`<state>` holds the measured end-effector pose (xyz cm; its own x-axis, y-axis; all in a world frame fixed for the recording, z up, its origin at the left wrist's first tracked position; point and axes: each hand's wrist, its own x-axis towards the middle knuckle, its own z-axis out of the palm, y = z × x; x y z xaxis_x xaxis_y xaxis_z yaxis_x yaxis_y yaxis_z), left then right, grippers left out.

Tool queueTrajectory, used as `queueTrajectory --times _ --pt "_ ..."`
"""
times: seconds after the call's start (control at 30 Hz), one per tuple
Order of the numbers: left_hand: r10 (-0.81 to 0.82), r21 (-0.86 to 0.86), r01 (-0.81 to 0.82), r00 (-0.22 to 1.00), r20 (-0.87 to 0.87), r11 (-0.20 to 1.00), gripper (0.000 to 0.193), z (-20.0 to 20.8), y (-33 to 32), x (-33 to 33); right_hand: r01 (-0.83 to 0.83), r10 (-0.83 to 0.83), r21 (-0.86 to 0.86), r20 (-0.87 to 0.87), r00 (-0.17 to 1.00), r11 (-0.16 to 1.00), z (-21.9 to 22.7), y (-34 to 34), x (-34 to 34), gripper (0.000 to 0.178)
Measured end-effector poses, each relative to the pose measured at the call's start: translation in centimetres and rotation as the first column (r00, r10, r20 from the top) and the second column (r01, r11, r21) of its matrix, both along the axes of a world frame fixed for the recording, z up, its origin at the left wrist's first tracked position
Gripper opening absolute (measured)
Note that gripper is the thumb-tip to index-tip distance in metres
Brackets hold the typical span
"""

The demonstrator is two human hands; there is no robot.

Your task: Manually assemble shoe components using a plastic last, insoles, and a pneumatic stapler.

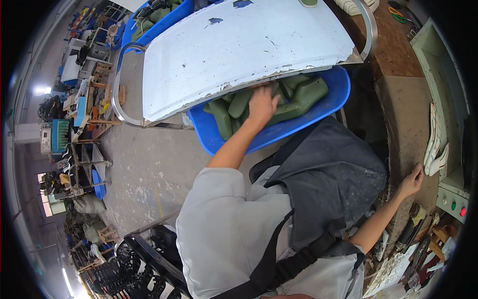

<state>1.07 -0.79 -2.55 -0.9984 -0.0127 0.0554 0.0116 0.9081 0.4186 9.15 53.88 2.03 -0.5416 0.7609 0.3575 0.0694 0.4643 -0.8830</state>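
My left hand (263, 105) reaches into a blue plastic bin (274, 140) under the edge of a white-topped cart. Its fingers close around one of several green shoe lasts (311, 93), thumb apart on the right; the fingertips are partly hidden by the lasts and the cart edge. On the right, my right hand (411, 181) is by the brown worktop's edge, fingers curled together. It lies close to pale, curved, shoe-shaped pieces (436, 144) beside a green-grey machine; whether it touches them, or what is in the fingers, I cannot make out.
The cart's chipped white top (244, 50) overhangs the bin, with bent metal handles (369, 30) at its corners. Another blue bin (167, 22) stands beyond. A control panel (453, 203) with buttons and several tools (412, 226) lie right. Racks (89, 164) line the left.
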Motion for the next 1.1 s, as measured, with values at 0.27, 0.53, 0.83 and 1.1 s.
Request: queueTrajectory --times 0.27,0.53,0.83,1.1 --pt "0.04 -0.207 -0.064 0.992 -0.121 0.976 0.065 -3.6 0.4 -3.9 0.009 -0.02 0.224 0.047 0.999 0.975 1.0 -2.3 0.6 0.038" --pt "-0.042 0.113 0.09 0.928 -0.37 0.989 0.051 4.8 -0.9 7.7 -0.456 0.613 -0.6 0.074 0.787 0.658 1.7 -15.1 3.2 0.036" --pt "-0.885 -0.197 0.96 0.091 -0.457 0.201 0.042 19.1 11.7 11.3 -0.316 0.484 -0.652 -0.738 0.469 -0.689 4.4 -25.2 1.1 0.064" --pt "-0.757 0.915 -0.205 0.637 -0.146 -0.348 0.06 16.5 26.1 -5.2 -0.65 0.327 -0.64 -0.768 0.551 -0.41 8.0 -13.4 0.0 0.052"
